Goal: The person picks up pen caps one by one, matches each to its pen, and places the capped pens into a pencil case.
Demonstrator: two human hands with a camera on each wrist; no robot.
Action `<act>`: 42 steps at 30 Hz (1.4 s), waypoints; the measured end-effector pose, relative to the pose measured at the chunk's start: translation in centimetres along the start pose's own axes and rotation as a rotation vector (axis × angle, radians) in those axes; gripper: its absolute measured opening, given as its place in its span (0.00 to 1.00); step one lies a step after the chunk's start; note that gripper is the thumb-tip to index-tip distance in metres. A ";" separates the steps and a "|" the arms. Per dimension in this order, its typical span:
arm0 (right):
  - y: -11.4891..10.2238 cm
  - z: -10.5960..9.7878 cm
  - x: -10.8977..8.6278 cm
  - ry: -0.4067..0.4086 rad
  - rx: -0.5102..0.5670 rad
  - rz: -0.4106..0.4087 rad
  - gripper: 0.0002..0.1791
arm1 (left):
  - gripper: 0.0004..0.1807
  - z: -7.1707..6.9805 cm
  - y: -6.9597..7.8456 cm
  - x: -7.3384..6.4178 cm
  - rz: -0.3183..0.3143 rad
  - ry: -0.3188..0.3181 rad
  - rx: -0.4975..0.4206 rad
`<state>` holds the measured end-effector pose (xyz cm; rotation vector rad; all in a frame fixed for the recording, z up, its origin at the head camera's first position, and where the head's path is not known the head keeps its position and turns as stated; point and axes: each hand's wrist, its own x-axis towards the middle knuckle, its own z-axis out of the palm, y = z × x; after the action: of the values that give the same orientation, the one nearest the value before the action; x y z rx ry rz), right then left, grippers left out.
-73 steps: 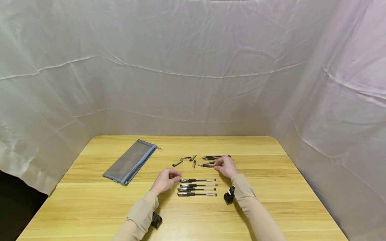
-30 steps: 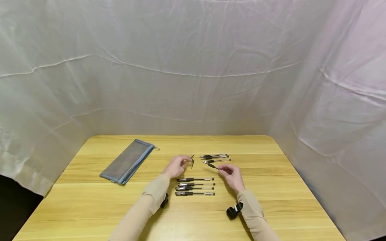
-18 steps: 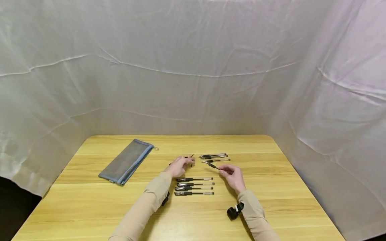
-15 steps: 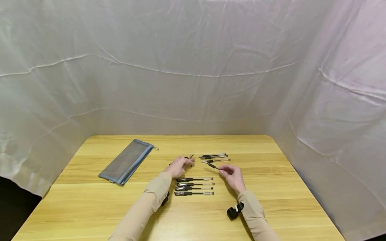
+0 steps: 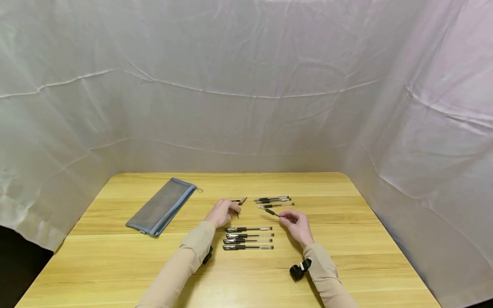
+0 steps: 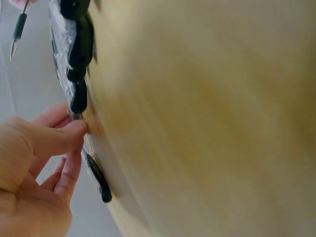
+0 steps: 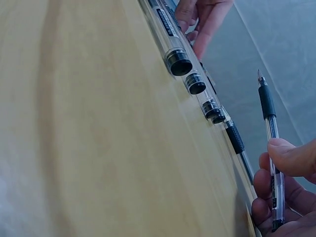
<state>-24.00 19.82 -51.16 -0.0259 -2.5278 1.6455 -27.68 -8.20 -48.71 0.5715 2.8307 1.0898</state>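
Note:
In the head view my left hand (image 5: 223,212) pinches a small dark pen cap (image 5: 237,215) between thumb and fingertips, low over the table; the fingers hide part of it. Another loose pen cap (image 5: 242,200) lies just beyond these fingers. My right hand (image 5: 296,224) holds an uncapped black gel pen (image 7: 267,101) by its rear end, thumb against the clear barrel. The pen's bare tip points away and to the left. Between the hands and nearer the body, several capped gel pens (image 5: 249,235) lie in a row, caps to the left.
Three uncapped pens (image 5: 273,199) lie beyond the right hand, tips leftward. A grey mesh zip pouch (image 5: 163,205) with blue edging lies at the left of the wooden table (image 5: 115,265). Pale cloth (image 5: 239,119) hangs around the table's back and sides.
My left hand reached forward to the loose caps, then drew back left with one. My right hand took a pen from the far group, brought it nearer, and has since stayed still.

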 end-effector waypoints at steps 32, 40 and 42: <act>-0.3 0.7 -0.1 -0.025 -0.007 -0.019 0.10 | 0.10 -1.7 -2.2 -1.8 -0.031 0.013 -0.198; -0.8 1.0 0.4 -0.080 -0.023 -0.038 0.09 | 0.13 -2.1 -2.3 -3.1 -0.028 0.035 -0.345; -1.0 1.2 0.6 -0.109 -0.035 -0.055 0.09 | 0.13 -2.1 -2.3 -3.5 -0.048 0.038 -0.379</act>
<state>-24.71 18.39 -50.62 0.1321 -2.6121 1.6242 -25.57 -12.37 -48.91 0.4495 2.5491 1.5867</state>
